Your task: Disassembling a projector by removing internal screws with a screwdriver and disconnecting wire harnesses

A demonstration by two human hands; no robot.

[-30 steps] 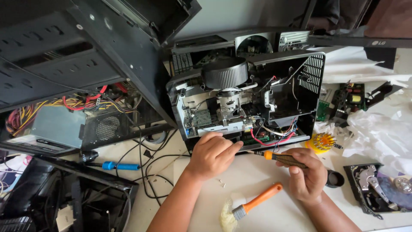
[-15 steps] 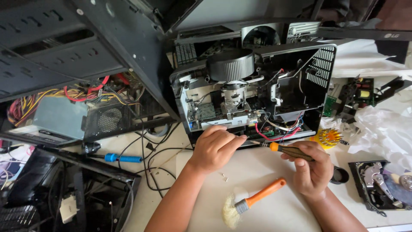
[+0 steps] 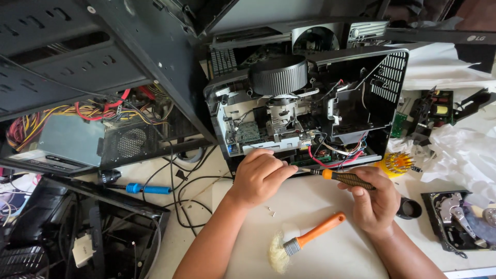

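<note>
Orange-collared screwdriver [image 3: 345, 178] lies level in right hand [image 3: 374, 199], fingers wrapped round its grip, tip at opened projector [image 3: 305, 111] front edge on table [image 3: 320, 243], where left hand [image 3: 260, 175] fingers pinch closed, steadying it.

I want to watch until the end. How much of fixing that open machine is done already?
Done: the black open-topped machine has its cover off, and tiny loose screws lie on the white table. In hand: the right hand holds an orange-and-black screwdriver at the machine's front edge, steadied by the left hand. Left: the fan, boards and wires remain inside.
</note>
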